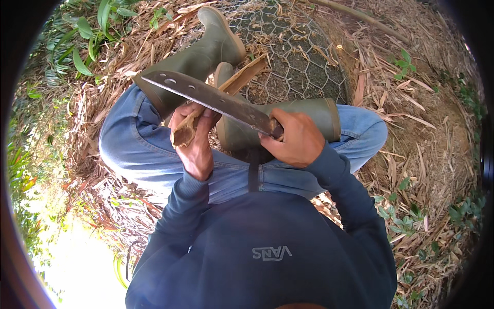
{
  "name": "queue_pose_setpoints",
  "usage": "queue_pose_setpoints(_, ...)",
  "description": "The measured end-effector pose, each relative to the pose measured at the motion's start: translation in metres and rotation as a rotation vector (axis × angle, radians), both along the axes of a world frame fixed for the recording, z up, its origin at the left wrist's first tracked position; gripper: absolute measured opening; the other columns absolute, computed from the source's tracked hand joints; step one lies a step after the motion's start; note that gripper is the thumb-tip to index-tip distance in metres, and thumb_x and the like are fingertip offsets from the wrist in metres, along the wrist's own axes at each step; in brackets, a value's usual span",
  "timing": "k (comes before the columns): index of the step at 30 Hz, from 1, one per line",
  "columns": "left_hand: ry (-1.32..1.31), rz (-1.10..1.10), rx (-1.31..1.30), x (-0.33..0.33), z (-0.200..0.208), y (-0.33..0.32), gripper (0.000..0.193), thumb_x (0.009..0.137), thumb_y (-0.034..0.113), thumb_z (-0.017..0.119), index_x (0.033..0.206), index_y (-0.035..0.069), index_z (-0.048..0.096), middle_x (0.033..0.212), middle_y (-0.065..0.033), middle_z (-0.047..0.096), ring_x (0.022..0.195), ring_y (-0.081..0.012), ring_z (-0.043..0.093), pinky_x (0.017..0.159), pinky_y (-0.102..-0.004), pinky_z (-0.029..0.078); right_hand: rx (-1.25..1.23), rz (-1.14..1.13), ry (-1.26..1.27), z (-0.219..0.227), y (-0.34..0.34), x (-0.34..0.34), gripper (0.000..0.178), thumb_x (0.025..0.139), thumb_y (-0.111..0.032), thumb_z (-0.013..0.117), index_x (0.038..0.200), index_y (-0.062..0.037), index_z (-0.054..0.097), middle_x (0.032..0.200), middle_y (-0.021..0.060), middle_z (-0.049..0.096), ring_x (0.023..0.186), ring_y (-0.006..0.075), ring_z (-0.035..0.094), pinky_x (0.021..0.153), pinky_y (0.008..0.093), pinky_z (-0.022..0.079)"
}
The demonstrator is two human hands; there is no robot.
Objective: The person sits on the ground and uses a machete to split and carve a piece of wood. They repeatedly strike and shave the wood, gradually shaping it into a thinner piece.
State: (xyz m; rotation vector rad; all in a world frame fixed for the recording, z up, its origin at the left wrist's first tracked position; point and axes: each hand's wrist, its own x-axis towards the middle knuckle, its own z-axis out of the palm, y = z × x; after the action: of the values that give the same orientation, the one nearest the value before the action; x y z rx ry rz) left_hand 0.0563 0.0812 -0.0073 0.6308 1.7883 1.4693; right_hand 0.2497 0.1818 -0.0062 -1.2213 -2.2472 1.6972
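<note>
My right hand (pixel 298 140) is closed around the handle of a machete (pixel 206 97). Its long dark blade has several holes near the tip and points up and left across my lap. A split, trough-shaped piece of tan wood (pixel 246 75) is gripped in my left hand (pixel 197 147), one rough end poking out toward me and the other reaching away over my boots. The blade crosses above this wood, close to my left fingers; whether they touch I cannot tell.
I sit with legs crossed in green rubber boots (pixel 182 64). Just beyond them is a dark mound under wire mesh (pixel 296 54), with wood shavings on it. Dry leaves (pixel 406 149) cover the ground around. Green plants (pixel 85 33) grow at the far left, and a stick (pixel 360 16) lies at the far right.
</note>
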Motion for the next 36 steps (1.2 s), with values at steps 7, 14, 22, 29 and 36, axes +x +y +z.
queue_pose_setpoints(7, -0.091, 0.125, -0.01, 0.024, 0.019, -0.024, 0.019, 0.094, 0.005, 0.064, 0.108, -0.005, 0.057, 0.11, -0.014, 0.062, 0.097, -0.0216, 0.065, 0.086, -0.0317, 0.055, 0.008, 0.076, -0.137, 0.019, 0.005, 0.01, 0.026, 0.08, -0.023, 0.071, 0.085, 0.0005, 0.062, 0.064, 0.0199, 0.06, 0.062, 0.0422, 0.059, 0.058, 0.0476, 0.045)
queue_pose_setpoints(14, -0.154, 0.117, -0.03, 0.035, 0.007, -0.041, 0.013, 0.095, 0.001, 0.062, 0.106, -0.003, 0.056, 0.106, -0.01, 0.062, 0.097, -0.0148, 0.061, 0.09, -0.0299, 0.053, 0.091, 0.048, -0.253, 0.009, -0.021, 0.022, 0.025, 0.079, -0.022, 0.071, 0.085, 0.0004, 0.062, 0.063, 0.0223, 0.059, 0.065, 0.0445, 0.061, 0.06, 0.0501, 0.046)
queue_pose_setpoints(22, -0.193, 0.115, -0.028, 0.036, -0.001, -0.063, 0.019, 0.096, 0.007, 0.06, 0.111, -0.001, 0.051, 0.116, -0.0144, 0.058, 0.11, -0.024, 0.06, 0.093, -0.0404, 0.055, 0.216, 0.184, -0.286, -0.006, -0.009, 0.016, 0.027, 0.079, -0.025, 0.065, 0.088, 0.0, 0.064, 0.065, 0.0238, 0.061, 0.069, 0.0452, 0.062, 0.064, 0.0508, 0.049)
queue_pose_setpoints(29, -0.29, 0.18, 0.048, 0.035, -0.012, -0.072, 0.023, 0.096, 0.01, 0.062, 0.112, -0.002, 0.05, 0.117, -0.0164, 0.057, 0.112, -0.0244, 0.059, 0.094, -0.042, 0.056, 0.179, 0.281, -0.259, 0.008, -0.015, 0.006, 0.025, 0.076, -0.024, 0.065, 0.083, -0.0002, 0.067, 0.07, 0.0239, 0.064, 0.07, 0.0434, 0.064, 0.069, 0.0512, 0.051)
queue_pose_setpoints(36, -0.282, 0.218, -0.006, 0.032, -0.008, -0.073, 0.025, 0.095, 0.009, 0.062, 0.114, -0.002, 0.05, 0.116, -0.0159, 0.057, 0.111, -0.0249, 0.059, 0.092, -0.0418, 0.056, 0.131, 0.242, -0.444, 0.001, 0.004, 0.008, 0.028, 0.078, -0.026, 0.064, 0.086, 0.0, 0.067, 0.077, 0.0263, 0.065, 0.077, 0.0435, 0.064, 0.073, 0.0499, 0.05)
